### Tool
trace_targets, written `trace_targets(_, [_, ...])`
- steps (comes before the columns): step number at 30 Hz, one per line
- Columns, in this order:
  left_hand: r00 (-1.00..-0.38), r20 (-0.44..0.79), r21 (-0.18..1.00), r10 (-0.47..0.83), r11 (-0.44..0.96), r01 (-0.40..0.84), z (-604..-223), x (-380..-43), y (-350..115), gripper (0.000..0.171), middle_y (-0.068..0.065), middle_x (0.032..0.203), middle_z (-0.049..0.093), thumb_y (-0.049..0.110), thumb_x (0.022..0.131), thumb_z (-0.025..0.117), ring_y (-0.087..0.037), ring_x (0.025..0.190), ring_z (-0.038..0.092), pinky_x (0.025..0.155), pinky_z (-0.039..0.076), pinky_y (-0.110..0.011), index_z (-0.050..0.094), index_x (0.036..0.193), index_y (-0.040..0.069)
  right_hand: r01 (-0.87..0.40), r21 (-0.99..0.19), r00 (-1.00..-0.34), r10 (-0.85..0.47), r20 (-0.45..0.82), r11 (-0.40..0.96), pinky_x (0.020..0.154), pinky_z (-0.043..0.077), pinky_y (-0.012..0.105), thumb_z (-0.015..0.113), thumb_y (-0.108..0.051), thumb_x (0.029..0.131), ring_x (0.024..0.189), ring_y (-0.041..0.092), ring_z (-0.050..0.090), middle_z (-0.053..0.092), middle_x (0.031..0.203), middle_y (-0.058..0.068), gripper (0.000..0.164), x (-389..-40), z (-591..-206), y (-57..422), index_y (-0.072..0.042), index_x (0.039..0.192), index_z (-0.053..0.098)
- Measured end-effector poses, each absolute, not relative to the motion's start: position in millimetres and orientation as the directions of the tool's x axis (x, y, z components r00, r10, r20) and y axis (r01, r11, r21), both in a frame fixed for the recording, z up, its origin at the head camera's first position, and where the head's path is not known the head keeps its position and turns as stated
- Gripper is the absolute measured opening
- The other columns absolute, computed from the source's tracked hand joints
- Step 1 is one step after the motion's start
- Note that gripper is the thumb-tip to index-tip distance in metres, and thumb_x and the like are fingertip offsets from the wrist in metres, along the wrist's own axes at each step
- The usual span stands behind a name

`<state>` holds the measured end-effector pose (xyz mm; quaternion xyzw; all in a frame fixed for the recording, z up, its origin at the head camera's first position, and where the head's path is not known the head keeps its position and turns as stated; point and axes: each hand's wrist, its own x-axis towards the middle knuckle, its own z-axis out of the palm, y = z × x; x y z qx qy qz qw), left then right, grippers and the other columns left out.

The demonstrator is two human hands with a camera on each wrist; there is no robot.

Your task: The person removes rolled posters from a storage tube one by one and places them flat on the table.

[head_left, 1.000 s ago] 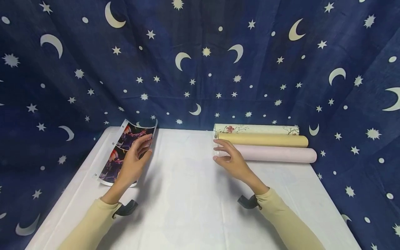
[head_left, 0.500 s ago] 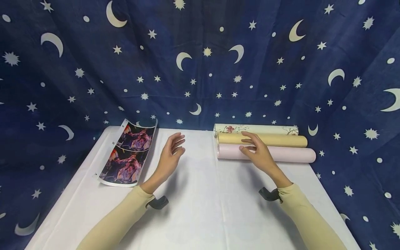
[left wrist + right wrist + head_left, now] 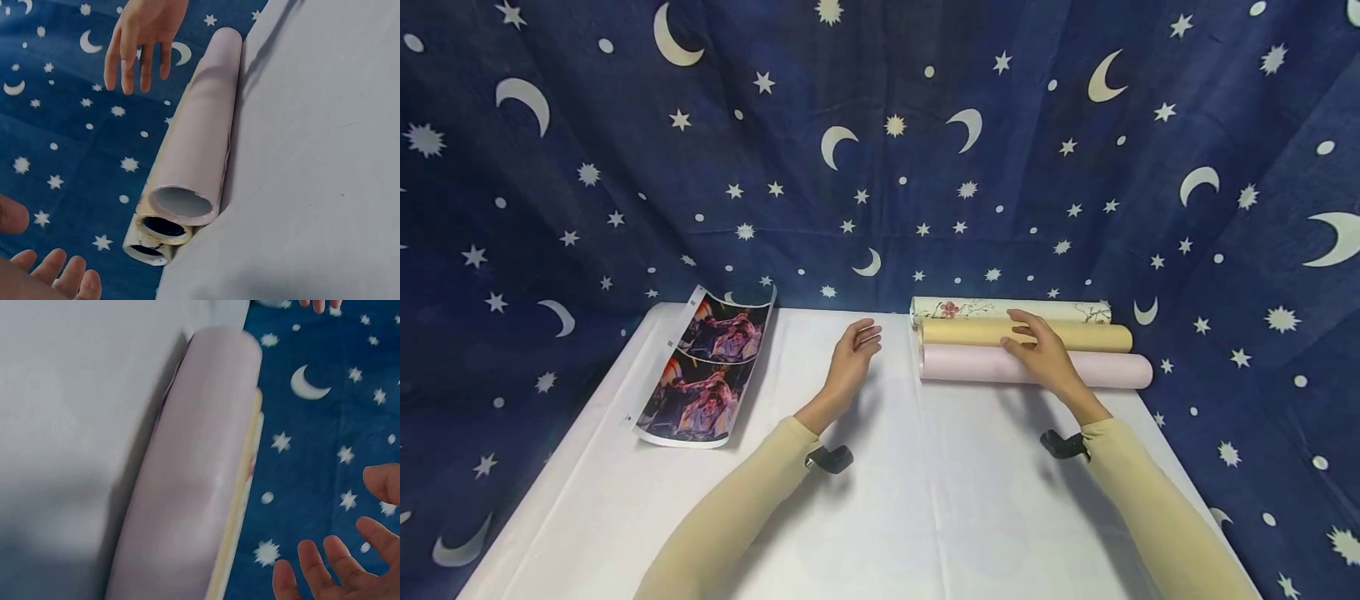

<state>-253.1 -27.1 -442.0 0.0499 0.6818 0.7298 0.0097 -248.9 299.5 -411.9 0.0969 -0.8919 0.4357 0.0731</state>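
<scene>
Beige sleeves nearest you: left sleeve (image 3: 737, 508) and right sleeve (image 3: 1157, 500), both reaching forward over the white, lightly creased surface (image 3: 880, 533). Black curved fittings at your cuffs, one at the left wrist (image 3: 830, 459), one at the right (image 3: 1063, 444).

Farther on, at your left: a glossy rectangular paper print (image 3: 700, 400), white-bordered, two dark, red-and-purple pictures stacked on it. It lies slanted, corners curling up, its far end by the back edge.

Your left hand (image 3: 848, 367) hovers between print and rolls, touching neither. Fingers loosely bent, thumb apart; grasping nothing.

Your right hand (image 3: 1048, 358) hangs above the rolls, thumb and fingers spread, holding nothing. From the left wrist view it is clear of them.

Beneath it, right half of the surface, three hollow rolls side by side, lengthwise across your view. Nearest: a pale pink smooth cylinder (image 3: 970, 364). Next, just behind: a yellow cylinder (image 3: 962, 333). Farthest: a cream-white cylinder with red blossoms and dark twigs (image 3: 1015, 309), along the back edge.

Behind everything: a navy-blue fabric curtain (image 3: 880, 167), pale moons, stars and dots, folds running down it.
</scene>
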Motion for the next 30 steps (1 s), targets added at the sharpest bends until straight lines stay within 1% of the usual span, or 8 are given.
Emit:
trace_targets(6, [-0.999, -0.024, 0.996, 0.039, -0.08, -0.027, -452, -270, -10, 0.044, -0.015, 0.142, 0.054, 0.011, 0.098, 0.052, -0.03, 0.133, 0.052, 0.113, 0.04, -0.044, 0.045, 0.141, 0.008, -0.171, -0.756, -0.985, -0.088, 0.149, 0.632, 0.11, 0.037, 0.057, 0.062, -0.024, 0.097, 0.136, 0.044, 0.041, 0.037, 0.153, 0.021, 0.058, -267, -423, 309, -0.007, 0.148, 0.039])
trace_targets(10, [-0.999, -0.037, 0.996, 0.027, -0.081, -0.04, -454, -281, 2, 0.045, -0.014, 0.141, 0.056, 0.012, 0.097, 0.052, -0.031, 0.132, 0.052, 0.113, 0.039, -0.045, 0.046, 0.142, 0.007, -0.138, -0.74, -0.99, -0.078, 0.116, 0.658, 0.112, 0.034, 0.058, 0.06, -0.028, 0.098, 0.138, 0.044, 0.038, 0.034, 0.155, 0.021, 0.058, -277, -424, 313, -0.009, 0.149, 0.038])
trace_targets(14, [-0.998, -0.051, 0.997, 0.019, -0.053, -0.052, -459, -290, 16, 0.046, -0.014, 0.14, 0.057, 0.012, 0.096, 0.051, -0.032, 0.133, 0.052, 0.113, 0.039, -0.045, 0.046, 0.142, 0.007, -0.113, -0.72, -0.993, -0.062, 0.097, 0.685, 0.111, 0.035, 0.059, 0.058, -0.025, 0.099, 0.139, 0.045, 0.037, 0.034, 0.154, 0.024, 0.057, -284, -426, 314, -0.009, 0.15, 0.038])
trace_targets(17, [-0.997, -0.07, 0.997, 0.015, -0.044, -0.07, -464, -294, 25, 0.047, -0.015, 0.139, 0.058, 0.011, 0.095, 0.049, -0.032, 0.131, 0.053, 0.113, 0.039, -0.045, 0.046, 0.142, 0.005, -0.106, -0.706, -0.994, -0.054, 0.096, 0.7, 0.111, 0.035, 0.06, 0.058, -0.022, 0.099, 0.139, 0.045, 0.036, 0.035, 0.153, 0.025, 0.055, -288, -430, 313, -0.008, 0.149, 0.039])
trace_targets(21, [-0.996, -0.089, 0.995, 0.008, -0.038, -0.089, -470, -301, 35, 0.049, -0.017, 0.139, 0.057, 0.01, 0.094, 0.048, -0.032, 0.131, 0.052, 0.112, 0.04, -0.043, 0.045, 0.142, 0.002, -0.112, -0.692, -0.993, -0.055, 0.103, 0.713, 0.113, 0.032, 0.06, 0.059, -0.021, 0.098, 0.138, 0.046, 0.037, 0.036, 0.152, 0.026, 0.054, -291, -435, 310, -0.006, 0.147, 0.041])
trace_targets(26, [-0.995, -0.103, 0.995, 0.012, -0.011, -0.103, -474, -307, 44, 0.052, -0.018, 0.14, 0.055, 0.012, 0.094, 0.048, -0.033, 0.133, 0.05, 0.113, 0.039, -0.042, 0.043, 0.144, 0.0, -0.118, -0.688, -0.992, -0.063, 0.105, 0.716, 0.114, 0.03, 0.059, 0.059, -0.02, 0.098, 0.137, 0.048, 0.04, 0.034, 0.152, 0.028, 0.054, -295, -438, 308, -0.004, 0.147, 0.041])
trace_targets(30, [-0.992, -0.124, 0.992, 0.037, 0.004, -0.124, -478, -308, 51, 0.05, -0.016, 0.141, 0.055, 0.017, 0.096, 0.049, -0.033, 0.133, 0.051, 0.113, 0.041, -0.042, 0.044, 0.144, 0.002, -0.125, -0.662, -0.992, -0.071, 0.109, 0.739, 0.114, 0.029, 0.06, 0.06, -0.021, 0.098, 0.135, 0.047, 0.041, 0.034, 0.153, 0.027, 0.055, -297, -440, 309, -0.005, 0.147, 0.041])
